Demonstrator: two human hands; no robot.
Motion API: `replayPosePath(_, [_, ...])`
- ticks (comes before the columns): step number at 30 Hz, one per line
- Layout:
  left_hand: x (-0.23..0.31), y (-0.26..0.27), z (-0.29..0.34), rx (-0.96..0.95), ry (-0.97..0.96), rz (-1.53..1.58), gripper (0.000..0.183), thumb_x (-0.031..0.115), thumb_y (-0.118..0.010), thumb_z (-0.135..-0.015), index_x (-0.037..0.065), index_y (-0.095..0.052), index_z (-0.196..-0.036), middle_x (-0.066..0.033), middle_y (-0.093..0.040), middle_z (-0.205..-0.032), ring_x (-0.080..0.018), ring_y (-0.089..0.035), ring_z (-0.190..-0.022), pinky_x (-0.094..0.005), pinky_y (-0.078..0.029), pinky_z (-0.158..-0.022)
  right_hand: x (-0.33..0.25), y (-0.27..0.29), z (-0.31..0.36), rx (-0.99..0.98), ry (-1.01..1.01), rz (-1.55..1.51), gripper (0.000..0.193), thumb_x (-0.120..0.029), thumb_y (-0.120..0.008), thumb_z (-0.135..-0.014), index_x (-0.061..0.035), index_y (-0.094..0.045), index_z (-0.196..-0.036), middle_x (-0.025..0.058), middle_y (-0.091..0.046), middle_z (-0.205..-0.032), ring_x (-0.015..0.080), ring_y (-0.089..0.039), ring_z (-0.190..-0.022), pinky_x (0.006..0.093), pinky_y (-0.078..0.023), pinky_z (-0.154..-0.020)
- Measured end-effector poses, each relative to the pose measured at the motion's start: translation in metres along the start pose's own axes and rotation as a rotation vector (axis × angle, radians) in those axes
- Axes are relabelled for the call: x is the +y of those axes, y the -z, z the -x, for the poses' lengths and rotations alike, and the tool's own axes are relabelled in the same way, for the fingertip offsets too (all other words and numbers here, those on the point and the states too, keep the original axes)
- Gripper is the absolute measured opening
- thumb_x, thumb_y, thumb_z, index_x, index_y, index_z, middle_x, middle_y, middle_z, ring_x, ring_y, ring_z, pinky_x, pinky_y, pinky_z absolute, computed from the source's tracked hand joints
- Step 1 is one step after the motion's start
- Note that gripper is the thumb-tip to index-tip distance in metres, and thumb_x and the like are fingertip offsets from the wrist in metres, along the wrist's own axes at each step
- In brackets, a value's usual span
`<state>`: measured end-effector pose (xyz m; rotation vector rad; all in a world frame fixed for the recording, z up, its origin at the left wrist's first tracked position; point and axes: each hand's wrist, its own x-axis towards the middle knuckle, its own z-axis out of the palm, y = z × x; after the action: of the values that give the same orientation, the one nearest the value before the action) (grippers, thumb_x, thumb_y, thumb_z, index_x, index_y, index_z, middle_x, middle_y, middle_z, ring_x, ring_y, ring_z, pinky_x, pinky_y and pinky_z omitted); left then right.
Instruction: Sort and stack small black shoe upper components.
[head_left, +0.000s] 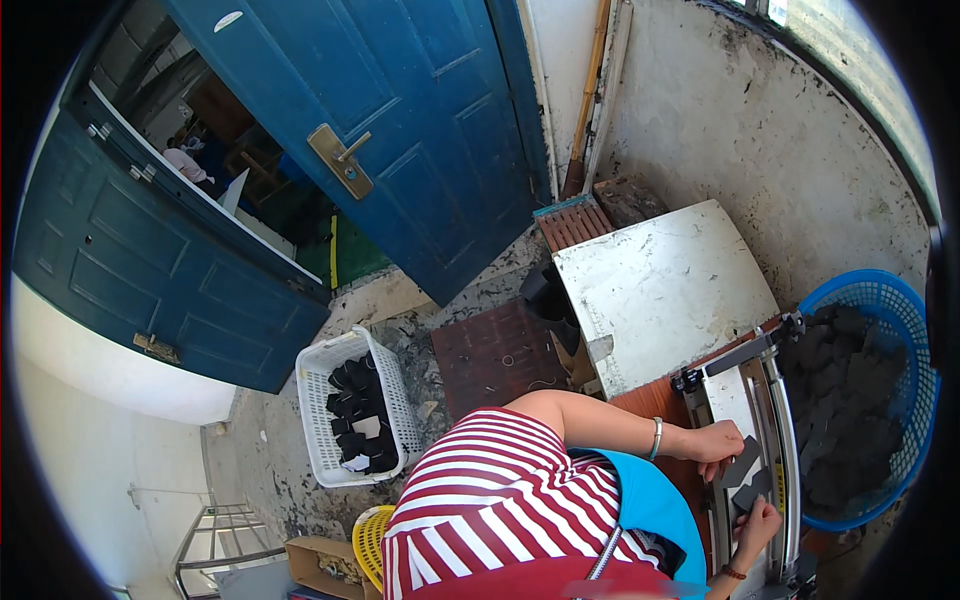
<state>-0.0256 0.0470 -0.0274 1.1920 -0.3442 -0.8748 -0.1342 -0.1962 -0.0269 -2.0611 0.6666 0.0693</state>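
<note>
You hold your left hand [718,444] over the pale bed of a long cutter-like device with bright metal rails [788,450]; its fingers are curled in, pinching the edge of a flat, dark grey upper piece [742,461]; the exact placing of each fingertip is too small to tell.

Your right hand [761,524] lies just beside it, nearer your body's right; thumb and fingers pinch a second flat, dark grey lower piece [752,492]; both pieces sit close together above the bed, on the near side of the rails; whether they touch the bed, you cannot tell from here.

Beyond the rails stands a round, blue plastic mesh basket [925,390], heaped with similar dark pieces; a large off-white rectangular panel [665,300] lies to the left of the device; well apart, on the stained floor behind you, a white rectangular plastic basket [398,402] holds black pieces and a few pale ones.
</note>
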Motion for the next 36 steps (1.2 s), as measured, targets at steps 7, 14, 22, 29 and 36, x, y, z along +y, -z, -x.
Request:
replayPosePath(7, [-0.003, -0.019, 0.003, -0.068, 0.069, -0.005, 0.03, 0.02, -0.043, -0.088, -0.004, -0.056, -0.075, -0.0128, -0.062, -0.066, -0.0199, -0.062, -0.044, -0.0278, -0.045, -0.033, -0.002, -0.009, -0.001, 0.231, 0.032, -0.205, 0.043, -0.035, -0.052, -0.098, -0.0013, -0.059, -0.072, 0.0027, -0.049, -0.048, 0.0081, -0.037, -0.03, 0.0228, -0.025, -0.03])
replayPosePath(14, [0.001, -0.001, 0.0, -0.015, 0.051, -0.136, 0.031, 0.026, -0.044, -0.098, 0.001, -0.057, -0.087, -0.0064, -0.06, -0.069, -0.0156, -0.062, -0.051, -0.0238, -0.046, -0.041, -0.073, -0.035, 0.044, -0.187, 0.1, -0.26, 0.036, -0.028, -0.056, -0.095, -0.0055, -0.06, -0.068, -0.0004, -0.058, -0.055, 0.0037, -0.047, -0.042, 0.0195, -0.035, -0.039])
replayPosePath(22, [0.008, -0.013, -0.008, -0.148, 0.14, -0.145, 0.035, 0.027, -0.041, -0.1, -0.002, -0.059, -0.098, -0.009, -0.064, -0.076, -0.0153, -0.063, -0.057, -0.0228, -0.047, -0.047, -0.045, -0.017, 0.047, -0.211, -0.006, -0.291, 0.032, -0.028, -0.059, -0.094, -0.0051, -0.062, -0.072, -0.0015, -0.057, -0.056, 0.0033, -0.046, -0.043, 0.0182, -0.034, -0.039])
replayPosePath(29, [-0.013, -0.025, -0.003, -0.335, 0.28, -0.236, 0.036, 0.025, -0.04, -0.099, 0.0, -0.062, -0.113, -0.0072, -0.067, -0.081, -0.0104, -0.061, -0.06, -0.021, -0.046, -0.052, -0.025, 0.004, 0.015, 0.139, -0.157, -0.219, 0.034, -0.027, -0.06, -0.091, 0.0012, -0.064, -0.074, 0.0036, -0.058, -0.053, 0.0085, -0.049, -0.038, 0.0233, -0.039, -0.037])
replayPosePath(36, [-0.085, -0.026, -0.009, -0.678, 0.267, -0.639, 0.031, 0.018, -0.051, -0.089, -0.001, -0.064, -0.109, -0.0094, -0.067, -0.086, -0.0162, -0.065, -0.08, -0.0297, -0.051, -0.071, -0.002, -0.004, 0.08, 0.236, 0.084, -0.226, 0.036, -0.031, -0.058, -0.094, 0.0003, -0.065, -0.077, 0.0003, -0.056, -0.055, 0.006, -0.053, -0.052, 0.0234, -0.042, -0.049])
